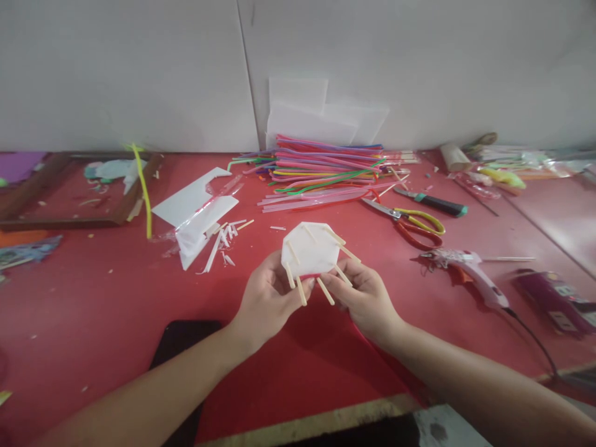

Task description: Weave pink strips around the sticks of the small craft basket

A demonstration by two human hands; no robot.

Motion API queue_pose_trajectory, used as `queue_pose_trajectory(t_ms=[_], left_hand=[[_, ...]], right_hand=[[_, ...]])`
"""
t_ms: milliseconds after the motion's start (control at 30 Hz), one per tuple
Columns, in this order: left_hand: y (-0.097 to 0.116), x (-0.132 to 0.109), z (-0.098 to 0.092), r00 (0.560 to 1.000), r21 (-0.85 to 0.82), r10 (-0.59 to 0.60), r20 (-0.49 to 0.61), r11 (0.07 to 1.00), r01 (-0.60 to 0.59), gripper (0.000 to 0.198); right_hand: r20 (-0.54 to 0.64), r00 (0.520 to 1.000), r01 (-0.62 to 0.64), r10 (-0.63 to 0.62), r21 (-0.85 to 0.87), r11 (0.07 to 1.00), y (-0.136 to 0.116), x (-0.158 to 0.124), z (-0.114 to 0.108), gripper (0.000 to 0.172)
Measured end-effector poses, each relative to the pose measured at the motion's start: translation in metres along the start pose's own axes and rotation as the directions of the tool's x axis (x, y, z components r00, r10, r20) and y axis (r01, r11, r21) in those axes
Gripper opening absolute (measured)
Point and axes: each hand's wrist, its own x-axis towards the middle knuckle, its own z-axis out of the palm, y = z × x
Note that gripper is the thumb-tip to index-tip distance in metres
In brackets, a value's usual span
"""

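Between my two hands I hold up a white many-sided card piece [311, 249] above the red table. Several short pale wooden sticks [325, 291] stand out around its edge. My left hand [269, 297] grips its lower left side, the thumb close to a stick. On the lower right, my right hand [365, 295] has its fingers closed at the edge. Something thin and red, perhaps a pipe cleaner [309, 275], shows along the bottom edge; a red strand trails below my right hand. The fingers behind the card are partly hidden.
Colourful pipe cleaners [326, 162] lie at the back. Scissors [405, 220], a utility knife [437, 203] and a corded glue gun [470, 270] are on the right. Cut white card [195, 211] and scraps [226, 239] lie left; a black phone-like slab [186, 341] is near the front edge.
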Motion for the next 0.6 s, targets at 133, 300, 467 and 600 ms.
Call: queue_pose_trajectory(t_ms=[133, 300, 467, 600], left_hand=[[0.0, 0.0, -0.001, 0.999, -0.026, -0.035, 0.022, 0.999, 0.035, 0.022], [-0.007, 0.004, -0.002, 0.997, -0.094, -0.071, 0.033, 0.993, 0.074, 0.027], [-0.009, 0.005, -0.001, 0.995, -0.113, -0.093, 0.026, 0.989, 0.095, 0.025], [-0.009, 0.006, -0.001, 0.994, -0.234, -0.105, 0.022, 0.966, 0.107, 0.022]], right_hand=[[0.015, 1.0, 0.01, -0.01, 0.03, 0.999, 0.0, 0.001, 0.001, 0.036], [0.004, 1.0, 0.025, -0.025, 0.009, 1.0, 0.001, 0.003, 0.0, 0.036], [0.014, 0.999, 0.028, -0.029, 0.039, 0.999, 0.002, 0.004, 0.0, 0.035], [0.05, 0.999, -0.024, 0.019, 0.103, 0.994, 0.003, 0.004, 0.0, 0.032]])
